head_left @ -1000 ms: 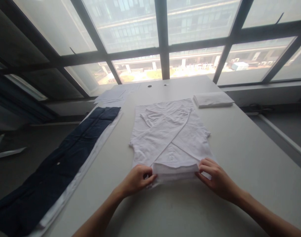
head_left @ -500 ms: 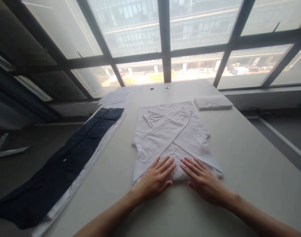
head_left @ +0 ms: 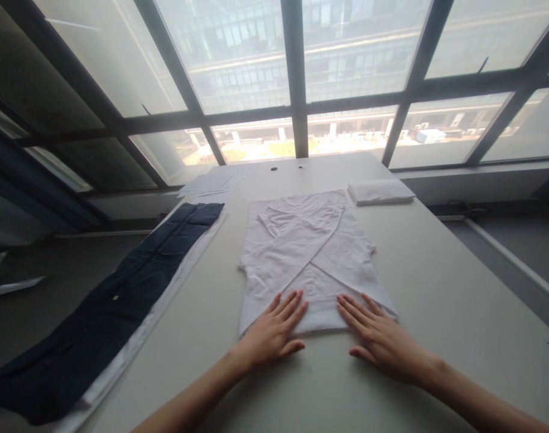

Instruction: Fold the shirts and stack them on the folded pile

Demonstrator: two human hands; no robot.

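A white shirt point(head_left: 296, 258) lies flat on the table, its sleeves folded across each other over the body. My left hand point(head_left: 274, 328) rests flat on the near left part of the shirt, fingers stretched out and thumb apart. On the near right part lies my right hand point(head_left: 376, 334), also flat, with its fingers extended. The fingertips of both hands touch the cloth near its front edge, while the palms reach over the bare table. Neither hand grips anything. A row of buttons shows faintly between the hands.
Dark blue trousers point(head_left: 121, 294) lie along the left side of the white table point(head_left: 454, 313), over some white cloth. A folded white cloth point(head_left: 381, 191) sits at the back right. Papers point(head_left: 208, 183) lie at the back left. Large windows point(head_left: 346, 48) stand behind.
My hands have moved apart sideways along the shirt's near edge, leaving a wider gap between them. The view has shifted slightly. The shirt keeps its folded shape.
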